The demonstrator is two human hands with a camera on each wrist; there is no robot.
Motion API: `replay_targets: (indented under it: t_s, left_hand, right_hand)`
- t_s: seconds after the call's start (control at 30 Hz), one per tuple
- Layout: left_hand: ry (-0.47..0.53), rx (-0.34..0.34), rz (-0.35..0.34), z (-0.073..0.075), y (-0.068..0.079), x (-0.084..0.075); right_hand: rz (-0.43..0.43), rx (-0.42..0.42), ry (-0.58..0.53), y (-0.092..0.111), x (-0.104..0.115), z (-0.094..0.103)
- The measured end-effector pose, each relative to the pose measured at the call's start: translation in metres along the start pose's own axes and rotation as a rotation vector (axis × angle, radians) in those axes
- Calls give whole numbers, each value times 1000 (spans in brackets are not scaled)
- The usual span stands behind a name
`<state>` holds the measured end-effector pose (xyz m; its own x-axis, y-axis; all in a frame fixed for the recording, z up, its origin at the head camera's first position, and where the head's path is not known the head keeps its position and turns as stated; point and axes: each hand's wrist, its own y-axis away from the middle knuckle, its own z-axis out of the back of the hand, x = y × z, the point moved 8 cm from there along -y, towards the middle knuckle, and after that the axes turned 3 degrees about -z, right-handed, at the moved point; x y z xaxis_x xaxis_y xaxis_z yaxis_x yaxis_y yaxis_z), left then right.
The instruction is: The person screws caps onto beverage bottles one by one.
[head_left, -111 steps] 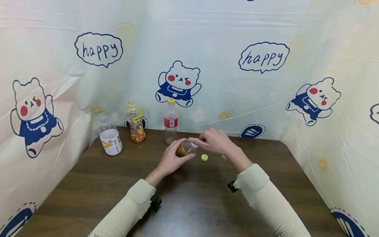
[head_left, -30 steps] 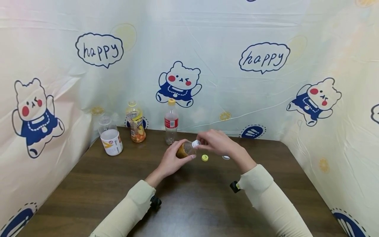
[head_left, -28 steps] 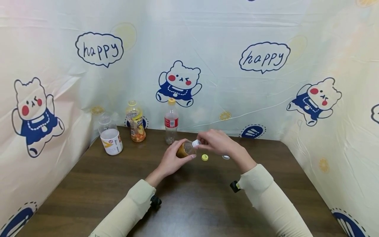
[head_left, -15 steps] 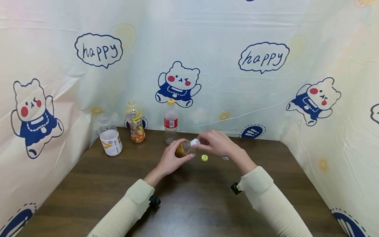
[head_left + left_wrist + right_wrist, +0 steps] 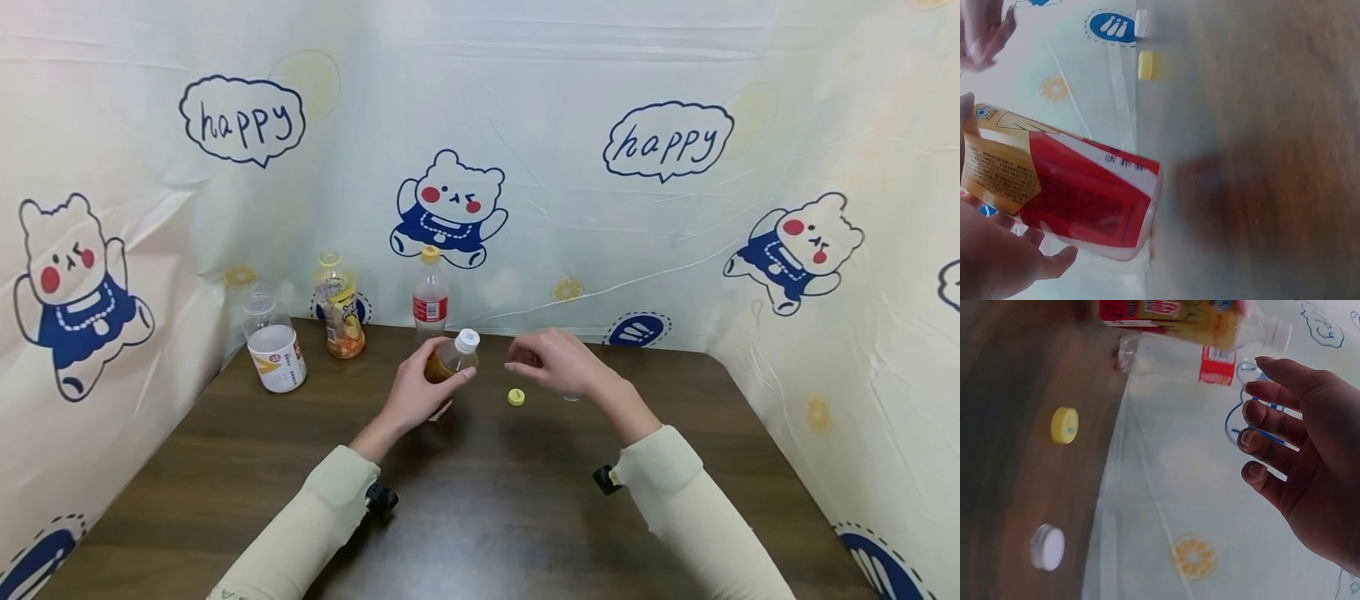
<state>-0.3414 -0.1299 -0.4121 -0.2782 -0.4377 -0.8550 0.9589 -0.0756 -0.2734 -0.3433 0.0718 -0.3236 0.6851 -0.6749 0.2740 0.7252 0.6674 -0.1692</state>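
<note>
My left hand (image 5: 411, 393) grips a plastic bottle (image 5: 452, 360) with brownish contents. A white cap (image 5: 467, 340) sits on its mouth. In the left wrist view the red and tan label of this bottle (image 5: 1088, 187) shows, its base held over the wooden table. To the right of the cap, my right hand (image 5: 557, 360) hangs in the air with loosely curled fingers and nothing in them. The right wrist view has this hand (image 5: 1316, 444) just apart from the capped bottle neck. Below it on the table lies a yellow cap (image 5: 516, 397).
A white lid (image 5: 1049, 547) lies on the table (image 5: 480, 517) beyond the yellow cap. At the back left stand a clear jar (image 5: 276, 354) with a white label and a yellow-labelled bottle (image 5: 341, 312). A red-labelled bottle (image 5: 431, 308) stands behind the held one. Printed cloth hangs around.
My right hand has let go of the white cap and drawn back slightly to the right. My left hand has tipped the bottle more upright and shifted it a little left.
</note>
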Motion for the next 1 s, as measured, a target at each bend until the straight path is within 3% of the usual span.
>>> replay_targets:
  t_s: [0.17,0.5,0.7,1.0]
  left_hand:
    - [31,-32,42,13,-6,9]
    - [72,-130,127,43,-16,33]
    - [72,-204,177,61,-23,51]
    - [81,-242,214,72,-39,65]
  right_hand:
    - [-72,31,-19,14,-24,-13]
    - [-138,23,-94,28,-62,-41]
    - [-156,28,-114,27,-72,-60]
    - [-218,45,-150,15,-76,-76]
